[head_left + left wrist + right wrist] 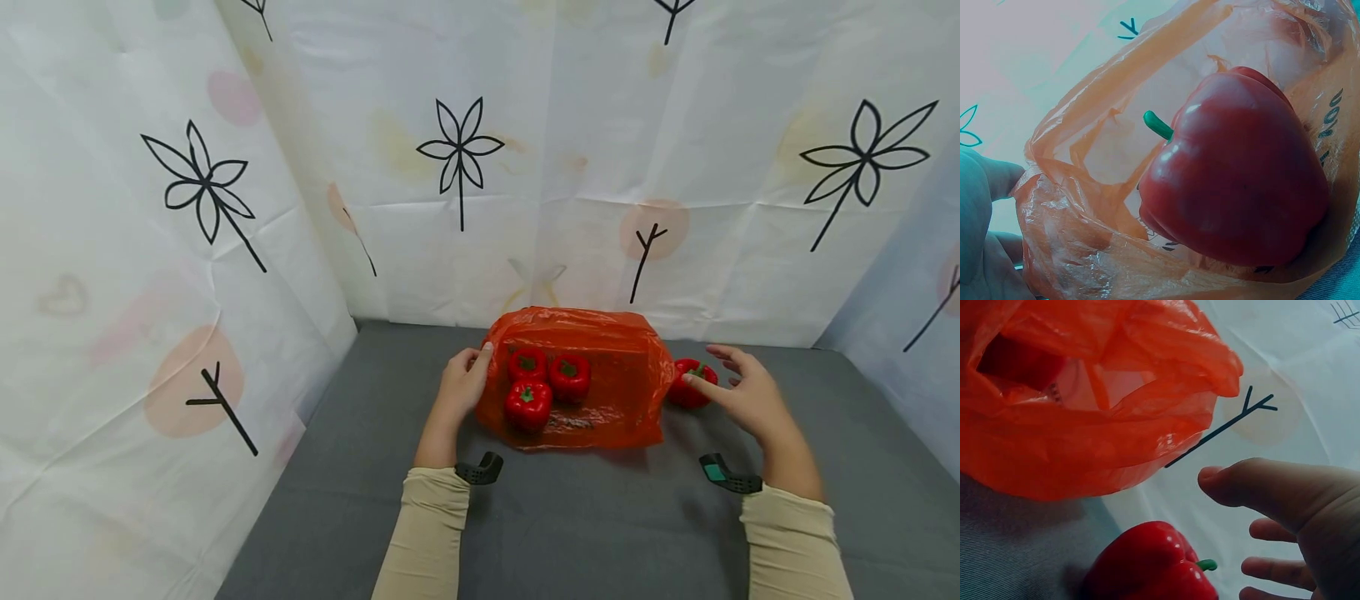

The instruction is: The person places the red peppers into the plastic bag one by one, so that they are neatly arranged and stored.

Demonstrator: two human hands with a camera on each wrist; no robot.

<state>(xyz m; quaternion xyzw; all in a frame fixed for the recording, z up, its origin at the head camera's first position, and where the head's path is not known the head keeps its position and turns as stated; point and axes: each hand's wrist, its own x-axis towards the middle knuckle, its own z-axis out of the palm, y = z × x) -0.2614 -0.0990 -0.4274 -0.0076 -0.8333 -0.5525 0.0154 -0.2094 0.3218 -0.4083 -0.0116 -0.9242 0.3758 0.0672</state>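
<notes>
An orange-red plastic bag (618,412) stands with its mouth open toward me. Three red bell peppers (528,407) lie in its left half. At the bag's left rim, my left hand (462,383) pinches the plastic between thumb and fingers. The left wrist view shows one large pepper (1241,175) inside the bag, its green stem toward that hand. A further red bell pepper (1154,565) rests on the table outside the bag's right side. Close by it, my right hand (753,398) has thumb and fingers spread, and the right wrist view shows a gap between hand and pepper.
Under everything is a grey tabletop (555,533). A white cloth wall (555,250) with plant drawings rises right behind the bag, and similar cloth hangs at both sides. Black wrist devices (480,469) sit on both forearms.
</notes>
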